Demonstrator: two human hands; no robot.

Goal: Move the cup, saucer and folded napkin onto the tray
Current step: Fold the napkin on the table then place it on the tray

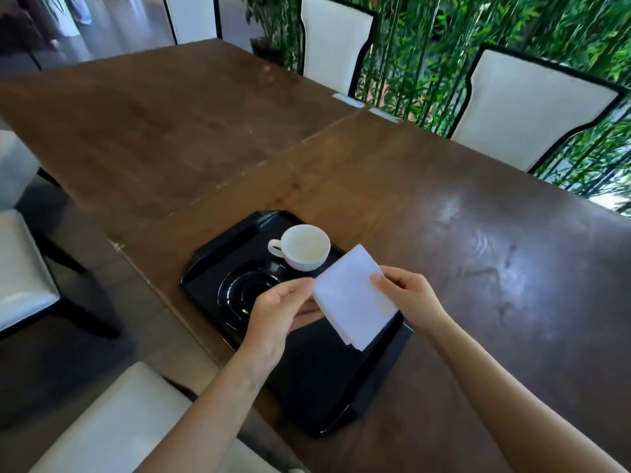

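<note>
Both hands held the folded white napkin [353, 297] above the black tray [327, 380], which lay on the dark wooden table [444, 213] near its front edge. The left hand [276, 315] gripped the napkin's left edge, its thumb and forefinger pressed together on the cloth while the other fingers curled beneath it. The right hand [408, 295] pinched the right edge, thumb on top and the remaining fingers hidden under the fabric. The napkin hung tilted over the tray's right side, one corner pointing toward the cup and the lower corner drooping over the tray's right rim; whether it touched the tray could not be told. The white cup [305, 247] stood upright in the tray's far corner, its handle turned to the left. The black saucer [244, 295] lay flat on the tray just in front of the cup, partly covered by the left hand. White chairs with black trim [532, 107] stood along the table's far side, in front of green bamboo [426, 46].
</note>
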